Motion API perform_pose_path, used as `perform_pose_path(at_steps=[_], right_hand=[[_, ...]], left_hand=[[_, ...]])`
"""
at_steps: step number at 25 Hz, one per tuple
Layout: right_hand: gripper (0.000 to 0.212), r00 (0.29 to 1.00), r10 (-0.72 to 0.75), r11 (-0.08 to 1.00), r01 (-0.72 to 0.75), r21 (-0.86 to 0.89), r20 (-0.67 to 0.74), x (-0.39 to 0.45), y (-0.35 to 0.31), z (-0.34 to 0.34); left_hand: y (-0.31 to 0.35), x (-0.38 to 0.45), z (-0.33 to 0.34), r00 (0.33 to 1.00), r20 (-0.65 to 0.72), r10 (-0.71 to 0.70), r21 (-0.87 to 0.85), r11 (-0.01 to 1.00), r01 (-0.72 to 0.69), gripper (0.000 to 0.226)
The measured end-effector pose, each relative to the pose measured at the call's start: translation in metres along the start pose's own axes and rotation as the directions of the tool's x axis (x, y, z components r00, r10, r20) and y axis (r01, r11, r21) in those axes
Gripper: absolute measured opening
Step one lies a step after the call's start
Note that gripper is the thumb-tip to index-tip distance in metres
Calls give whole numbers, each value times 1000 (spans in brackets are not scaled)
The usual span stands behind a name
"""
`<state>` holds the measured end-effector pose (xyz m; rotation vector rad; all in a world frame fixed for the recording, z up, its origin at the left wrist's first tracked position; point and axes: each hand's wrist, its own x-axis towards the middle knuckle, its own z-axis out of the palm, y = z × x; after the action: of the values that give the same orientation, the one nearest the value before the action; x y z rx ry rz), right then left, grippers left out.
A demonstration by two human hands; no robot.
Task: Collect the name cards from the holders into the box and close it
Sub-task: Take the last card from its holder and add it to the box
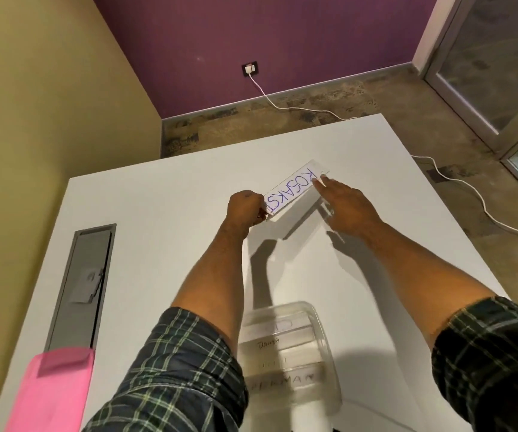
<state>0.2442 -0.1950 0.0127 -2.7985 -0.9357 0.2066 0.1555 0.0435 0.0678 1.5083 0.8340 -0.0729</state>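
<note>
A white name card (pixel 292 190) with blue handwritten letters sits in a clear acrylic holder (pixel 298 213) near the middle of the white table (pixel 158 244). My left hand (pixel 246 208) pinches the card's near-left end. My right hand (pixel 343 202) rests with fingers spread on the holder's far-right end, fingertips touching the card. A clear plastic box (pixel 288 347) stands open near the table's front edge, between my forearms, with several name cards lying inside.
A pink lid or sheet (pixel 55 391) lies at the front left. A grey cable hatch (pixel 83 285) is set into the table on the left. A white cable (pixel 469 194) runs across the floor beyond the right edge.
</note>
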Motion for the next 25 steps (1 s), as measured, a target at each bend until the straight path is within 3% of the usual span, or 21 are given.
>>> perform_pose_path(at_steps=[4,8,10,12,16,19,23,25], right_hand=[[104,978,-133,983,110,-145,-162,-28,-32,-9],[96,941,-303,915,244,-322,-149,-56,-69,-9],[84,913,-388,899,346,-268,-124,-71,-82,-8],[73,905,-426,885,414,-213,-9,-86,-91,-8],[68,862,-497,859,505,-83,105,-117,-100,-1],[69,853,-495,866,499,19,166,-135,-102,3],[70,849,-493,867,498,25,190,-149,-108,9],[68,838,-508,858,514,28,199,-155,-111,15]], left_hand=[[-5,-57,-47,985,134,-107,-41,993,113,13],[-35,-98,-90,952,239,-193,-32,978,207,14],[-52,-110,-106,928,277,-249,-18,964,264,15],[-65,-122,-118,917,276,-289,-2,954,301,17],[-86,-148,-136,929,206,-308,137,949,285,17],[-96,-160,-143,938,167,-303,303,921,244,10],[-111,-166,-143,954,99,-284,313,919,241,9],[-117,-167,-139,957,95,-274,333,915,229,21]])
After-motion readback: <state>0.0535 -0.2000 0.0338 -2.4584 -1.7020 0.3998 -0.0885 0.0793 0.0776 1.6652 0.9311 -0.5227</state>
